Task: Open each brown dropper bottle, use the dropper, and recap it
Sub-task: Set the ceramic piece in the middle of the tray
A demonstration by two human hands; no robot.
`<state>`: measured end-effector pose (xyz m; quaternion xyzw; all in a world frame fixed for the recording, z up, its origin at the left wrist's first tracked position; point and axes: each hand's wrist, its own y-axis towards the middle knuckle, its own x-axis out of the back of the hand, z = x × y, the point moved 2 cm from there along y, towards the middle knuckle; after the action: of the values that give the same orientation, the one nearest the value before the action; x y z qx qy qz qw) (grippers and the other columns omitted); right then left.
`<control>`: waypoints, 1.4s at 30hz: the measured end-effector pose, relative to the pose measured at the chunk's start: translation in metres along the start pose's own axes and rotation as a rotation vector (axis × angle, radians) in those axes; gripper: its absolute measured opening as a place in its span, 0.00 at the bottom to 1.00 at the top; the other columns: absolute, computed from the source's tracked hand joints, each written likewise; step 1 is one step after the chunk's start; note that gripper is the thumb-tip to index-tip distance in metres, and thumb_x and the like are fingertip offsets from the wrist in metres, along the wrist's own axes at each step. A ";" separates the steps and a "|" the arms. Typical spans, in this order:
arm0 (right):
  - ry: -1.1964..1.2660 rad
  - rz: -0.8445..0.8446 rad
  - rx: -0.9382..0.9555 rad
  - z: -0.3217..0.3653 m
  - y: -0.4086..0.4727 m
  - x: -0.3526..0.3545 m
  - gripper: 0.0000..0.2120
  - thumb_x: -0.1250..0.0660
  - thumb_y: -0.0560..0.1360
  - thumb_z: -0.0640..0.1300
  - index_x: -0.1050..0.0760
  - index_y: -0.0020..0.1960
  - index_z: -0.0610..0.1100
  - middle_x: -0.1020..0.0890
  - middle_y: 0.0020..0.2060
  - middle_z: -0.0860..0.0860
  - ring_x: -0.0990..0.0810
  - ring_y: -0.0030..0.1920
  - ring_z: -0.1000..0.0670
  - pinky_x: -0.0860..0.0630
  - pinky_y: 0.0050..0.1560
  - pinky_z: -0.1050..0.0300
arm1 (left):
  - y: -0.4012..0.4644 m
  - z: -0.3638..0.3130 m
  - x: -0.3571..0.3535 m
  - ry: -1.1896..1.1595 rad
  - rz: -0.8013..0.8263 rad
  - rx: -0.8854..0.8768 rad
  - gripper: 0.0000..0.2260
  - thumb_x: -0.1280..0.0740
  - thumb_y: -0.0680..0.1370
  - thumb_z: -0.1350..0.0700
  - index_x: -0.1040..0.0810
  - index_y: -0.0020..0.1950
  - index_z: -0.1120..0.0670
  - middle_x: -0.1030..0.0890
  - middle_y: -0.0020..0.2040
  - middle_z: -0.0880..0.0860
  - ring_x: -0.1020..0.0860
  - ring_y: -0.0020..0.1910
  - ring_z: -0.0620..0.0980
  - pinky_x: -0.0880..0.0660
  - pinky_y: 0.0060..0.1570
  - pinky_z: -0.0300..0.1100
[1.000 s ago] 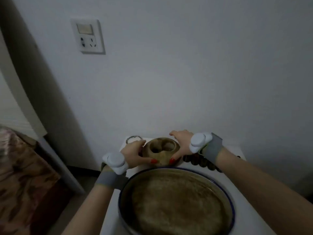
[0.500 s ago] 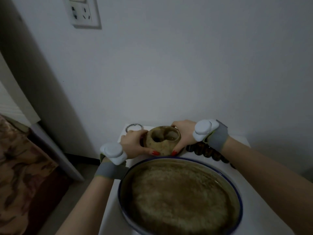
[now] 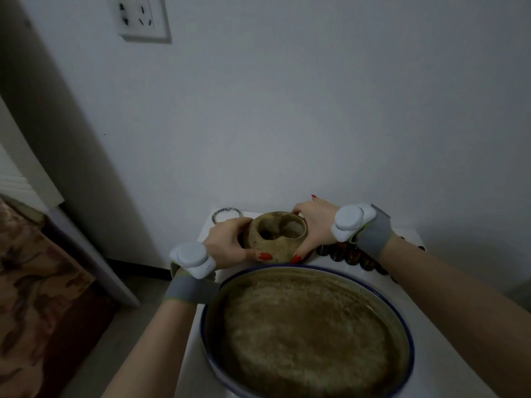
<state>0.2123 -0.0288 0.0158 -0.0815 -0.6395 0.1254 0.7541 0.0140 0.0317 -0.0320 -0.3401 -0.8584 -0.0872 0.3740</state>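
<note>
Both grips closed around the jar [image 3: 280, 238]: left hand [image 3: 227, 248], right hand [image 3: 317, 225]. Jar sits higher off the surface [image 3: 448, 360] than before. Bottles [image 3: 349, 255] lie under my right wrist.

Low in the frame, on the table [image 3: 448, 366]: a large tray [image 3: 408, 334]. Just above it, a pot [image 3: 277, 235] gripped between left hand [image 3: 227, 248] and right hand [image 3: 317, 225]. Right of the pot, a row of bottles [image 3: 352, 257]; upper left of it, a bracelet [image 3: 227, 213]. Top left, a wall socket [image 3: 139, 17].
</note>
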 end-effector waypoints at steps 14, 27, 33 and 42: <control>0.011 -0.054 0.012 0.001 -0.001 0.004 0.38 0.23 0.58 0.65 0.25 0.57 0.41 0.17 0.48 0.47 0.19 0.49 0.45 0.24 0.58 0.46 | 0.004 -0.002 -0.002 0.024 -0.045 -0.049 0.33 0.22 0.65 0.43 0.27 0.66 0.51 0.22 0.58 0.50 0.23 0.58 0.50 0.24 0.61 0.51; 0.012 -0.193 0.064 0.009 -0.009 0.042 0.36 0.21 0.58 0.62 0.24 0.57 0.41 0.16 0.44 0.49 0.19 0.46 0.48 0.27 0.61 0.47 | -0.002 -0.023 0.022 0.028 -0.202 -0.106 0.33 0.23 0.65 0.43 0.27 0.67 0.51 0.24 0.62 0.52 0.27 0.61 0.51 0.31 0.64 0.46; 0.021 -0.241 0.081 0.024 -0.032 0.066 0.37 0.21 0.57 0.62 0.24 0.58 0.41 0.19 0.41 0.51 0.21 0.42 0.51 0.23 0.43 0.57 | -0.025 -0.046 0.045 0.011 -0.242 -0.176 0.30 0.23 0.66 0.45 0.25 0.65 0.52 0.23 0.61 0.52 0.27 0.62 0.51 0.32 0.67 0.51; 0.024 -0.195 0.070 0.055 -0.081 0.055 0.40 0.21 0.58 0.62 0.26 0.61 0.41 0.18 0.47 0.49 0.19 0.46 0.49 0.20 0.49 0.51 | -0.082 -0.057 0.038 0.033 -0.191 -0.216 0.37 0.29 0.56 0.33 0.22 0.60 0.50 0.21 0.53 0.44 0.24 0.54 0.41 0.29 0.59 0.38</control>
<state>0.1732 -0.0923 0.0998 0.0061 -0.6307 0.0726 0.7726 -0.0251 -0.0333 0.0432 -0.2934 -0.8663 -0.2199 0.3393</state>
